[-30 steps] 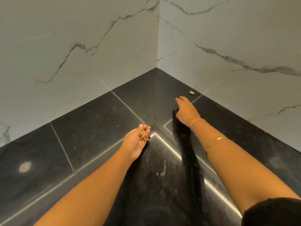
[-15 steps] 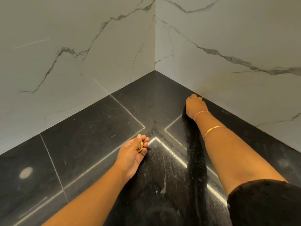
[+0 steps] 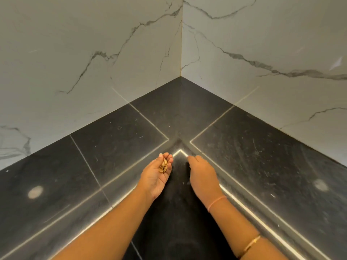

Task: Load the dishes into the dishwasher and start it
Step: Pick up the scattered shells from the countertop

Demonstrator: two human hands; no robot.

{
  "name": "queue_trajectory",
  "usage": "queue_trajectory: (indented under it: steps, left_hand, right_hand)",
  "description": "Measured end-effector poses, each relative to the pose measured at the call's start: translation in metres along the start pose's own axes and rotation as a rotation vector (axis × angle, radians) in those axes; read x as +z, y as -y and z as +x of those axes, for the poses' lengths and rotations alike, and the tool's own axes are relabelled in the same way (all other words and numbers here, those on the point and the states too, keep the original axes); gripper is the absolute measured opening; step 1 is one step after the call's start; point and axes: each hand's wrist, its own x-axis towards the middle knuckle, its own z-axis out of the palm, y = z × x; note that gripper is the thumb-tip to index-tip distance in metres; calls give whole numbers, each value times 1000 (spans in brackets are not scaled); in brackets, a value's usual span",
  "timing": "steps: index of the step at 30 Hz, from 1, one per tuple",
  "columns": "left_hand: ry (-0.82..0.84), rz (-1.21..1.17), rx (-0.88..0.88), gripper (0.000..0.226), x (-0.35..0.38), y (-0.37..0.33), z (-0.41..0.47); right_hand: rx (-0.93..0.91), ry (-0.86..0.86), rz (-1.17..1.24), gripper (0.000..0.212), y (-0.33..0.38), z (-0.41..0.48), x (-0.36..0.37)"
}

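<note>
The left hand (image 3: 156, 175), palm up and cupped over the counter's (image 3: 120, 143) inner front corner, cradles nutshells (image 3: 163, 166) heaped lengthwise along its fingers, toward the wall corner. The right hand (image 3: 203, 177) is just beside it, knuckles up; whether it grips anything cannot be told.

No writing anywhere: nothing legible on the shells (image 3: 163, 166) in the left hand (image 3: 155, 180), the counter (image 3: 116, 139) beneath, or the walls (image 3: 75, 53) beyond.

The black stone counter (image 3: 120, 147) wraps an inner corner, scattered with white specks (image 3: 272, 195)
</note>
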Motion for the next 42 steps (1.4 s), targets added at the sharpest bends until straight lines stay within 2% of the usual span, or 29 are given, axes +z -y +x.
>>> queue_trajectory:
  steps: [2, 4, 7, 11, 14, 16, 19, 21, 24, 27, 29, 36, 42]
  left_hand:
    - [18, -57, -62, 20, -11, 8, -20]
    - [36, -99, -119, 21, -22, 14, -42]
    - [72, -147, -175, 24, -37, 22, -69]
    - [108, -172, -204, 26, -56, 29, -96]
    - [127, -172, -213, 27, -64, 31, -114]
    - [122, -160, -222, 28, -69, 33, -129]
    - [160, -155, -245, 28, -72, 34, -154]
    - [189, -181, -260, 27, -73, 35, -176]
    - [278, -143, -267, 30, -68, 40, -210]
    - [334, -85, -280, 34, -62, 57, -240]
    - [367, -33, -275, 36, -57, 77, -260]
    - [506, 267, -277, 50, -28, 165, -341]
    - [604, 439, -322, 46, 4, 245, -397]
  right_hand:
    - [100, 40, 209, 18, 14, -23, -4]
    - [204, 87, 475, 18, 32, -44, -14]
    - [260, 27, 689, 19, 60, -73, -33]
    - [176, -33, 759, 28, 92, -105, -53]
    - [92, -4, 632, 22, 106, -120, -55]
    - [99, -8, 602, 24, 116, -134, -58]
    - [183, -199, 701, 29, 135, -159, -70]
    - [352, -368, 823, 30, 148, -178, -81]
    - [749, -401, 1433, 23, 160, -199, -97]
    - [921, -379, 1906, 22, 172, -224, -111]
    - [960, -507, 2079, 27, 175, -243, -122]
    - [1006, -906, 2082, 34, 136, -326, -176]
    - [1012, -1191, 2124, 37, 91, -396, -224]
